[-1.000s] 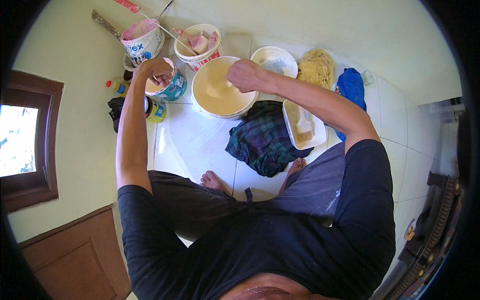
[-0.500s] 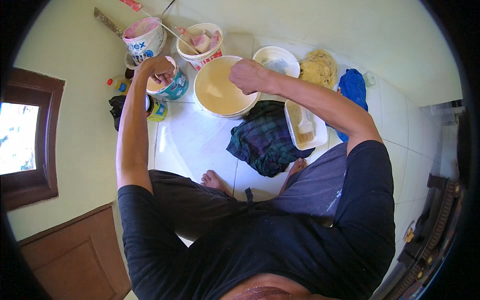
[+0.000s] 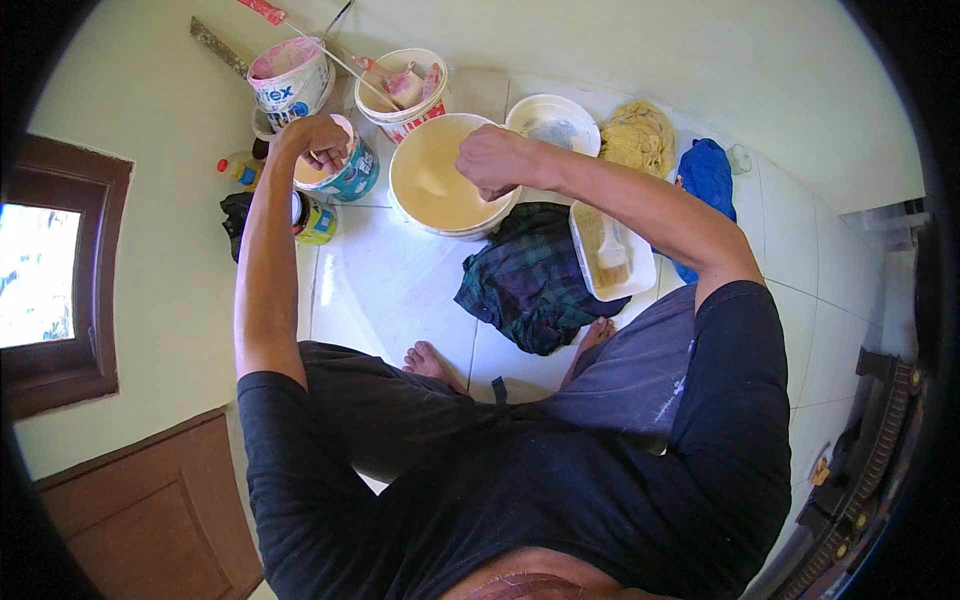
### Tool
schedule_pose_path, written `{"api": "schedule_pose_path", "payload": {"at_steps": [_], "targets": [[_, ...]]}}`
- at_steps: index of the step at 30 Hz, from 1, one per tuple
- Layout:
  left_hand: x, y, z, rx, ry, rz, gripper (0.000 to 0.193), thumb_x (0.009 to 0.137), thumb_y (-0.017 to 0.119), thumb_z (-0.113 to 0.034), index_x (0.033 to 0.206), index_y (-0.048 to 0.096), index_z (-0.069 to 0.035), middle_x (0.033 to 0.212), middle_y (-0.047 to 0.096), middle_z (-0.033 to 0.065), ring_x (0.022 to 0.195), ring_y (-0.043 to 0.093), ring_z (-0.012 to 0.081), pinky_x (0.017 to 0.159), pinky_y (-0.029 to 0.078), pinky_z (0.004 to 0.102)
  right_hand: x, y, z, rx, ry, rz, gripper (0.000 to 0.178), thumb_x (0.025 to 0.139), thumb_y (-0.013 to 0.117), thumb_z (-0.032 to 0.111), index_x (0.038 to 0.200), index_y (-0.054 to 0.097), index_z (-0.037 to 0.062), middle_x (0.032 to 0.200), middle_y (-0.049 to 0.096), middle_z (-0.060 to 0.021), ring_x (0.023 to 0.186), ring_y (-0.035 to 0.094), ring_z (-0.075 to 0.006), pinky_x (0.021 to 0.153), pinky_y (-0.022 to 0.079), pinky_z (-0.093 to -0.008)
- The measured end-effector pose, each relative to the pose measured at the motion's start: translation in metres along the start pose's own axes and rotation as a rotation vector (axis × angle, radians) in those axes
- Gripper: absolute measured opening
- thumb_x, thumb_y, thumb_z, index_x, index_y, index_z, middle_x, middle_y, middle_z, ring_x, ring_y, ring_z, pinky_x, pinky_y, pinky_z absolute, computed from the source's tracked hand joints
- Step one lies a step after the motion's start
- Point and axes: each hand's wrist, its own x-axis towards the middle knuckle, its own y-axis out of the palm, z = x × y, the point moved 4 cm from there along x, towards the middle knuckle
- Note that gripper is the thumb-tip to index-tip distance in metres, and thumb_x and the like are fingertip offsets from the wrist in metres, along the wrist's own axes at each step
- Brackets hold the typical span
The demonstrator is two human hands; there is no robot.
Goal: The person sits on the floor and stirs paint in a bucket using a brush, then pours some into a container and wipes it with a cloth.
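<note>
My right hand (image 3: 489, 162) is closed above the right side of a large white bucket (image 3: 428, 172) with a cream-coloured liquid inside. Whatever it grips is hidden by the fist. My left hand (image 3: 316, 138) hangs palm down with loosely bent fingers, a little apart, over a teal-and-white bucket (image 3: 352, 176). Nothing shows in those fingers; the thumb is out of sight. The teal bucket also holds something cream-coloured. Close to the large bucket lie a dark plaid cloth (image 3: 525, 275) and a white tray (image 3: 636, 262) with a flat brush (image 3: 611, 243) in it.
Behind stand a white bucket (image 3: 397, 125) holding pink-stained tools and stacked pink-stained tubs (image 3: 288, 88). A white basin (image 3: 575, 107), a yellowish cloth (image 3: 640, 135) and a blue cloth (image 3: 708, 180) line the wall. At left are a yellow-green can (image 3: 319, 222) and a small bottle (image 3: 240, 170).
My right hand has shifted very slightly left and down over the large bucket, still closed. The left hand keeps its place. The whole view has drifted a touch.
</note>
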Motion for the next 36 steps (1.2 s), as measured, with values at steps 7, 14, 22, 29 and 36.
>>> {"api": "schedule_pose_path", "payload": {"at_steps": [7,14,22,29,36], "targets": [[0.003,0.0,-0.016,-0.014,0.034,0.009,0.034,0.079,0.059,-0.021,0.106,0.068,-0.004,0.096,0.073,0.0093,0.082,0.071,0.0195,0.074,0.056,0.035,-0.014,0.013,-0.013,0.02,0.026,-0.271,0.011,0.056,0.069,0.014,0.059,0.065,0.0031,0.061,0.063,-0.0156,0.06,0.064,-0.0331,0.055,0.05,-0.0425],[0.0,0.002,0.005,-0.059,0.002,0.014,0.034,0.079,0.059,-0.021,0.107,0.068,-0.004,0.096,0.073,0.0095,0.083,0.072,0.0196,0.074,0.056,0.035,0.0,-0.015,0.014,0.089,-0.004,0.17,0.011,0.059,0.069,0.013,0.067,0.068,0.0043,0.068,0.066,-0.0147,0.069,0.066,-0.0315,0.06,0.051,-0.0417],[0.008,0.005,-0.015,-0.176,0.061,0.056,0.034,0.078,0.06,-0.02,0.107,0.068,-0.004,0.096,0.073,0.0097,0.083,0.072,0.0198,0.074,0.056,0.035,-0.005,0.003,-0.007,-0.007,0.03,-0.158,0.01,0.056,0.066,0.01,0.054,0.059,0.0033,0.059,0.06,-0.0164,0.062,0.062,-0.0342,0.055,0.047,-0.0443],[0.014,0.009,-0.011,-0.177,0.068,0.076,0.033,0.081,0.055,-0.022,0.104,0.069,-0.003,0.096,0.074,0.009,0.082,0.071,0.019,0.075,0.055,0.0345,-0.001,0.002,-0.003,0.126,0.062,-0.09,0.012,0.057,0.068,0.012,0.059,0.064,0.0013,0.066,0.065,-0.0177,0.066,0.066,-0.033,0.06,0.051,-0.0428],[0.013,0.011,-0.008,-0.183,0.047,0.08,0.038,0.079,0.057,-0.018,0.112,0.066,-0.002,0.099,0.073,0.0108,0.088,0.071,0.0203,0.076,0.055,0.0355,-0.002,-0.01,0.004,-0.01,0.082,0.109,0.011,0.059,0.067,0.012,0.061,0.065,0.0007,0.066,0.065,-0.0176,0.066,0.065,-0.034,0.058,0.05,-0.0437]]}}
